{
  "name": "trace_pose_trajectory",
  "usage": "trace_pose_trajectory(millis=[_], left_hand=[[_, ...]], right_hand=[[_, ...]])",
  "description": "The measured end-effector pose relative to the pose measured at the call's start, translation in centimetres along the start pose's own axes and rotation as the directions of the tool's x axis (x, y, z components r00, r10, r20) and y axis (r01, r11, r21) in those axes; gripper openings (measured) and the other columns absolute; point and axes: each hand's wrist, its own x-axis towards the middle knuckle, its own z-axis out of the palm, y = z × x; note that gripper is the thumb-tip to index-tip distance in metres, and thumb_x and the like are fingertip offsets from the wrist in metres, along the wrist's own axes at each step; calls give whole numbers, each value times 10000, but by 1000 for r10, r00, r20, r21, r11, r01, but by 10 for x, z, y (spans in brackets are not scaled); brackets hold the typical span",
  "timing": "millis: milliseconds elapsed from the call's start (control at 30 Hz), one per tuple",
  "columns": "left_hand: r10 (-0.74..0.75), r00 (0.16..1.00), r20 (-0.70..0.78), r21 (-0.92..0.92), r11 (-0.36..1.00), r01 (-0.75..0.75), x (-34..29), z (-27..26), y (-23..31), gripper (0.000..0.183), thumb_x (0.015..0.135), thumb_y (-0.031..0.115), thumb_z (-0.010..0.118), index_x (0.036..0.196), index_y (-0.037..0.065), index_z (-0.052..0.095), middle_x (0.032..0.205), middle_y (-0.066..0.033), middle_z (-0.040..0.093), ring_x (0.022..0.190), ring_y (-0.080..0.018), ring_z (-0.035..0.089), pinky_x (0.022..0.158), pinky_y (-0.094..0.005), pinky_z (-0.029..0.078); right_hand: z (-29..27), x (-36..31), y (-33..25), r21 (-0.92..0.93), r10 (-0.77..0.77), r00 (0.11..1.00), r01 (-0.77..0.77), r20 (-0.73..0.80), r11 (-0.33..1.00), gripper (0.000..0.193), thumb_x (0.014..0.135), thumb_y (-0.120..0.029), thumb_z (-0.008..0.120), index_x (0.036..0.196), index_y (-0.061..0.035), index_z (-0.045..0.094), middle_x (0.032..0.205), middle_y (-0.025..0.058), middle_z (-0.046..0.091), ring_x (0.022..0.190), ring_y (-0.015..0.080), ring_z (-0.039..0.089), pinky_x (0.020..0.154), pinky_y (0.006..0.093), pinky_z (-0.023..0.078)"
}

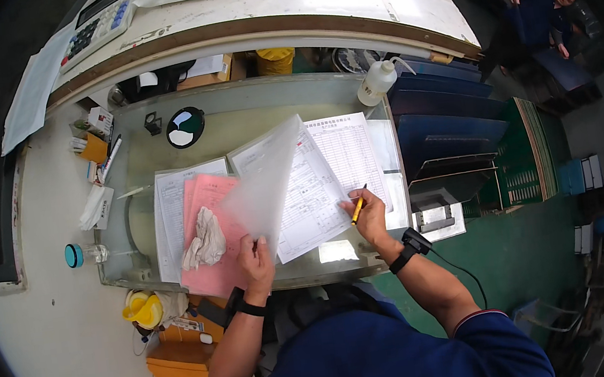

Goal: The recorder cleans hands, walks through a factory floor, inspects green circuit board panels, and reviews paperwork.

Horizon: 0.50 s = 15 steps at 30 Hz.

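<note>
My left hand (257,266) pinches the lower edge of a translucent plastic sheet (263,187), which is lifted and folded back at a slant. Beneath and beside it lies a printed form (309,206). A yellow pen with a dark tip (357,210) is held in my right hand (373,219), whose fingers also rest by the form's right edge. Another printed sheet (351,148) lies partly under that form. To the left, a crumpled whitish cloth (204,240) sits on pink papers (216,193), with white printed sheets (167,197) under them.
The papers lie on a glass-topped table (135,239). A white squeeze bottle (377,83) stands at its far right corner, and a round black-rimmed object (185,127) lies far left. A jar with a turquoise lid (75,255) is at the left. Dark panels (450,133) stand in racks at right; two people are beyond.
</note>
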Motion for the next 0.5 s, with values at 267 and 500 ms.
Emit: trace_pose_trajectory(millis=[267, 500], left_hand=[[91, 961, 260, 50, 993, -108, -1, 57, 3, 304, 802, 74, 671, 1053, -26, 532, 907, -172, 591, 838, -340, 579, 720, -419, 471], [165, 828, 536, 317, 870, -378, -11, 89, 16, 392, 709, 56, 659, 1079, -13, 547, 938, -176, 548, 931, -362, 535, 797, -450, 445]], right_hand=[[-29, 1, 49, 73, 40, 988, -30, -149, 997, 102, 847, -47, 686, 934, -18, 641, 706, 24, 590, 671, 95, 555, 599, 284, 496], [-55, -17, 1, -92, 10, 984, -26, -179, 995, 187, 803, -158, 745, 857, -15, 638, 649, 128, 617, 568, 189, 580, 564, 337, 468]])
